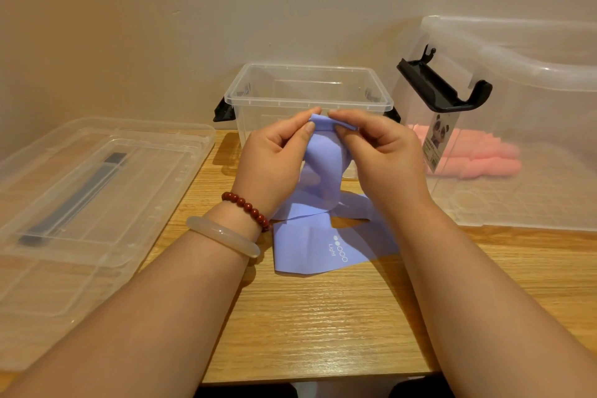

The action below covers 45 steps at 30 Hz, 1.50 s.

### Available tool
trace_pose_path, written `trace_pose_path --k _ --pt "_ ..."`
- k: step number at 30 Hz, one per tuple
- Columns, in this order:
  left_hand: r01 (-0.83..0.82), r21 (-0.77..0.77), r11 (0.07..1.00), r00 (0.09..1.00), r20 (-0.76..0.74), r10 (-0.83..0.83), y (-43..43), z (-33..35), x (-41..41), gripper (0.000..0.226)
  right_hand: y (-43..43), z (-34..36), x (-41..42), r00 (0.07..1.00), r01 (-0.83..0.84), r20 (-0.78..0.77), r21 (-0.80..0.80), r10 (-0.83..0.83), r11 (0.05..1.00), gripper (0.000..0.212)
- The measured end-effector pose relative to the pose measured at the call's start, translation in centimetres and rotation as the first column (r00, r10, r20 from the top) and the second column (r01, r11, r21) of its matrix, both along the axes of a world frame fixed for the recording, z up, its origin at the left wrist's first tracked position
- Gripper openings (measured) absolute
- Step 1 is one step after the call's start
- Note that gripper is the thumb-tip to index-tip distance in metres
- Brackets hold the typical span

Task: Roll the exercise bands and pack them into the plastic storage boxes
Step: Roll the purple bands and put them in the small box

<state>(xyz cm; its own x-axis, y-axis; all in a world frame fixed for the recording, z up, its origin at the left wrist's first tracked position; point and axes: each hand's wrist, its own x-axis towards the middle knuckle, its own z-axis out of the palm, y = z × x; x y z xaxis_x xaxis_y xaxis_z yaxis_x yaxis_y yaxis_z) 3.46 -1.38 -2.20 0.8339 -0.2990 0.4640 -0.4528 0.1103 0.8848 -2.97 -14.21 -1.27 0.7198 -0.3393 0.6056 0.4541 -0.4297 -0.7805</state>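
- While both hands were raised above the tabletop (323,326), they held the upper end of a purple band (323,155) between them, just in front of the small clear box (277,103)
- Left hand (274,152): fingers curled, thumb and fingertips pinching the band's top edge on its left side
- Right hand (381,152): fingers curled too, thumb and forefinger pinching the same edge on its right side, the two hands' fingertips almost touching
- From that grip the band hung down between the wrists, and its lower part lay spread on the tabletop, twisted once, with white print reading "Light" facing up
- Behind the hands the small clear box stood upright and open, black clips at both ends, near the wall
- To the right stood a bigger clear box (517,191), its black latch (442,84) swung up, a panda label (436,142) on its side, and pink rolls (478,158) showing through its wall
- On the left a clear lid (97,191) with a dark handle lay flat, partly over the tabletop's edge
- Around the left wrist sat a red bead bracelet (247,207) and a pale bangle (223,236)
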Motion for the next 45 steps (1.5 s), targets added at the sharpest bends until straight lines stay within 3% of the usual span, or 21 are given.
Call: trace_pose_path --k 5,12,16,21,27,33,38,42,45 --pt "0.028 0.036 0.999 0.999 -0.032 -0.027 0.0 0.2 0.0 0.031 -0.4 0.0 0.0 1.000 0.017 -0.006 -0.061 -0.018 0.998 0.035" --pt "-0.064 -0.056 0.996 0.998 -0.029 0.063 -0.1 0.1 -0.3 0.020 -0.1 0.1 0.0 0.997 -0.058 -0.057 0.013 0.058 0.998 0.029" --pt "-0.053 -0.038 0.998 0.998 -0.029 0.052 -0.2 0.1 -0.4 0.026 -0.2 0.1 0.0 1.000 0.019 0.000 0.026 -0.019 0.999 0.027" --pt "0.005 -0.042 0.999 0.991 -0.136 -0.011 -0.1 0.3 -0.1 0.019 -0.6 -0.1 0.1 0.995 0.092 0.031 -0.096 -0.090 0.991 0.028" --pt "-0.023 -0.057 0.998 0.996 -0.086 0.018 -0.1 -0.1 0.1 0.019 -0.6 -0.4 0.3 0.992 0.115 0.082 -0.219 -0.099 0.969 0.026" --pt "-0.131 -0.061 0.989 0.991 -0.009 0.131 -0.3 0.0 -0.5 0.021 0.4 0.1 -0.1 0.999 0.022 -0.034 -0.083 -0.025 0.996 0.040" --pt "-0.158 -0.064 0.985 0.986 0.050 0.161 -0.4 0.5 -1.0 0.026 0.9 -0.2 0.1 0.982 0.185 0.064 -0.096 -0.179 0.978 0.029" --pt "-0.079 -0.089 0.993 0.997 -0.027 0.077 -0.6 0.4 -0.9 0.038 0.5 -0.2 0.3 0.980 0.172 0.109 -0.064 -0.164 0.983 0.023" --pt "-0.044 -0.128 0.991 0.996 -0.078 0.034 -0.5 0.4 -0.6 0.030 0.3 -0.3 0.3 0.982 0.151 0.138 -0.134 -0.132 0.979 0.026"
